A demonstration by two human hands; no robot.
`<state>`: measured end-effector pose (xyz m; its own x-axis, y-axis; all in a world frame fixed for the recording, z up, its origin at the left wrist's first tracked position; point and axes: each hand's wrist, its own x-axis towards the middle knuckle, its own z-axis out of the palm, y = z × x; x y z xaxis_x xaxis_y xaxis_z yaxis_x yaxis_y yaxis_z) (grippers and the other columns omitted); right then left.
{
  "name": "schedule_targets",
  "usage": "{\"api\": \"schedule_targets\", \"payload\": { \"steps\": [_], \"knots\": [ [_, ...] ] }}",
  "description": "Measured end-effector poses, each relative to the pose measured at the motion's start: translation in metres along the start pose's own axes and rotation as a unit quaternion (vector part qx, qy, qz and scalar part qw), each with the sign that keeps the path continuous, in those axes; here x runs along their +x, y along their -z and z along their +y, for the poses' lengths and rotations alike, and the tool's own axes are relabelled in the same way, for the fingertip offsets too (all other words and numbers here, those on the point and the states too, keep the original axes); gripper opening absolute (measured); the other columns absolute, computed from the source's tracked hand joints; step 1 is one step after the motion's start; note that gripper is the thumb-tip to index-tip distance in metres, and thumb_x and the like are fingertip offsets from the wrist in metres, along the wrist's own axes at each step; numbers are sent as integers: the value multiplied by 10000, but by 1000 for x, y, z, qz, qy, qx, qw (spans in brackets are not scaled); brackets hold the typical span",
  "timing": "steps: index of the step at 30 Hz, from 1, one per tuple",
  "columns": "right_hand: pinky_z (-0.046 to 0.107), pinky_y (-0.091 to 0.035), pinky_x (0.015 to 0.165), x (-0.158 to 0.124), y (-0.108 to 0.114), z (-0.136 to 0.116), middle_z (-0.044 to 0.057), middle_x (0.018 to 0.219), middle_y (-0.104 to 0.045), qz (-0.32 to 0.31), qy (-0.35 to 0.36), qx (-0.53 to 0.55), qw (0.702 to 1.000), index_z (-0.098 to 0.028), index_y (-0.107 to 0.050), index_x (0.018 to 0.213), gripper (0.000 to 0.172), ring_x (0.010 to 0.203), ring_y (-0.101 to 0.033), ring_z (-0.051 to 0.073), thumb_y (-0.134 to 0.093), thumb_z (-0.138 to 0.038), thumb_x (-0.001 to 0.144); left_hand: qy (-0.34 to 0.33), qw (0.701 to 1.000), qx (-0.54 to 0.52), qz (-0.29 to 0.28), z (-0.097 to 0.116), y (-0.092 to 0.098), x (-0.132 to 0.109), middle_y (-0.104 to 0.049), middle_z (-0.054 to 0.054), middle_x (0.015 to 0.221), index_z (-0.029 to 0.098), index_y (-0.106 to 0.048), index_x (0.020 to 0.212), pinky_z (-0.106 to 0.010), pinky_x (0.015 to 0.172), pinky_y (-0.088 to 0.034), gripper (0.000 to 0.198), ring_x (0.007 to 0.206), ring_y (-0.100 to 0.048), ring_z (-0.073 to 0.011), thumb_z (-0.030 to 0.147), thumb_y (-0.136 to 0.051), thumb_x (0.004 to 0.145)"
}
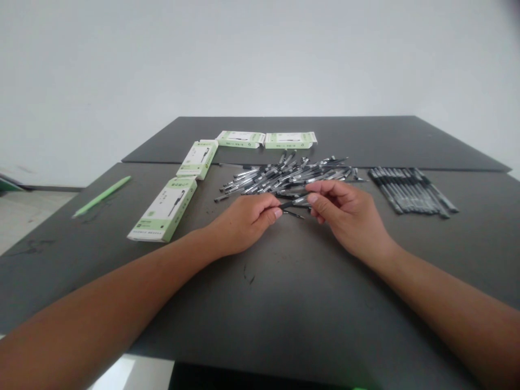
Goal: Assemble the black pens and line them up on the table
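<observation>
Between my two hands a black and clear pen (299, 201) is held roughly level above the table. My left hand (248, 223) pinches its black end between thumb and fingers. At the clear part, my right hand (345, 211) grips it with thumb and forefinger. Just behind the hands lies a loose heap of similar pens (280, 176), pointing many ways. A thin dark pen part (294, 215) rests on the table below the held pen. Off to the right, a neat row of pens (410, 190) lies side by side.
Two green and white boxes (166, 210) lie end to end left of the heap, and two more boxes (290, 140) lie behind it. A green pen (103, 195) is at the far left. Small dark scraps (248, 275) dot the dark table (284, 314). A wall (260, 59) stands behind.
</observation>
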<state>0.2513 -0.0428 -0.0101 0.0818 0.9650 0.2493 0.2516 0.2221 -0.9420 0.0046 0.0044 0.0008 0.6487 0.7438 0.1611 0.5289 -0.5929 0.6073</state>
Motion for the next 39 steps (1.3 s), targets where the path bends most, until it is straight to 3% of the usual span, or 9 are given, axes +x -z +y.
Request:
{"api": "schedule_targets", "payload": {
  "steps": [21,29,39],
  "knots": [
    [309,-543,587,-2,0,1,29,753,-768,-17,-22,6,1000,-191,-842,1167,283,596,-651,157,-791,-380,962,2,1000,0,-9,2,0,1,-734,0,818,203,-707,1002,-284,710,-467,241,789,-692,-176,372,-560,1092],
    [318,-571,609,-2,-2,-1,47,848,-793,-26,-37,100,994,-218,-859,1110,207,667,-688,164,-769,-335,965,-1,1000,-2,-6,1,0,0,-747,-5,858,205,-700,999,-279,712,-474,243,804,-695,-174,373,-550,1092],
    [286,-514,561,-1,-3,-3,42,840,-772,-63,-111,246,961,-221,-838,1022,183,665,-671,162,-851,-356,900,-10,1000,-5,-4,1,1,-1,-730,1,821,204,-696,993,-284,721,-478,249,806,-694,-173,366,-538,1097]
  ]
}}
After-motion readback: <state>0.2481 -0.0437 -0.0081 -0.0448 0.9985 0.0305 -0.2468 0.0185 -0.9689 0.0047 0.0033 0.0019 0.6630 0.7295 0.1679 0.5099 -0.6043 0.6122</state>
